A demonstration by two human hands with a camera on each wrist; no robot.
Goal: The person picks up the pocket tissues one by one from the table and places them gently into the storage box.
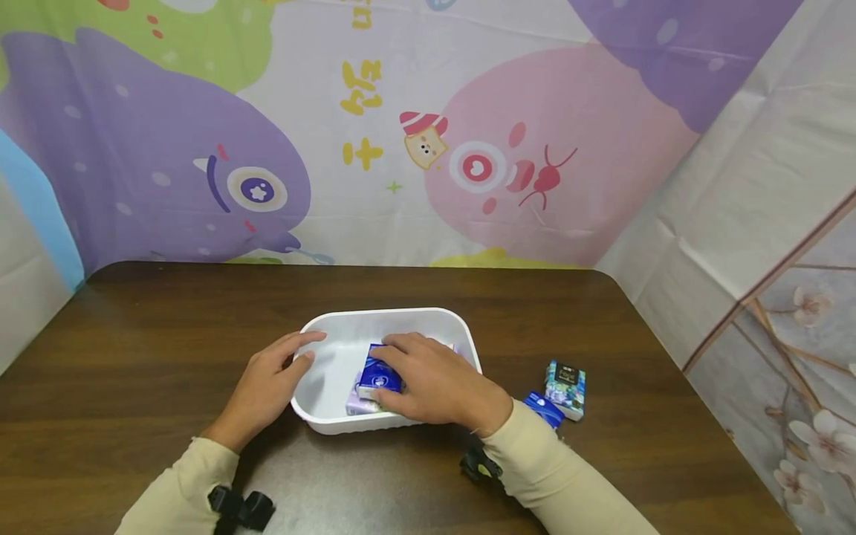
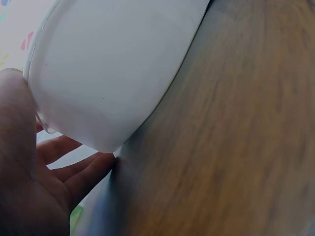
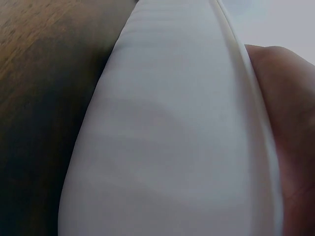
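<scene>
One dark wood surface (image 1: 134,357), both far corners rounded, far edge against a printed backdrop (image 1: 374,223).

From the left edge inward: cream left sleeve (image 1: 190,479), black wrist device (image 1: 242,508) strapped on. Left hand (image 1: 267,380) at the left end of a white basin (image 1: 337,426). Fingers spread wide around that end, forefinger and thumb apart at the rim; the left wrist view shows other fingers extended along the outer wall, fingertips low against it. No grip closed on anything here.

Basin stands upright, roughly midway between left and right edges, well in from the far edge, long sides running left to right. Inside, toward its near side: a lilac packet (image 1: 361,406), partly covered, with a blue packet (image 1: 381,374) above it. Right hand (image 1: 435,380) reaches over the near rim; fingers narrow, holding the blue packet between thumb and fingertips. A sliver of lilac shows beyond the knuckles; cannot tell what it belongs to.

Farther right: second black device (image 1: 480,462) at the right wrist, then cream right sleeve (image 1: 562,475). Past the sleeve, outside the basin toward the right edge, a second blue packet (image 1: 545,409), part hidden by the sleeve. Just beside it, a floral-patterned packet (image 1: 568,397) with a dark label. Beyond the right edge, a blossom-print cloth (image 1: 802,386).
</scene>
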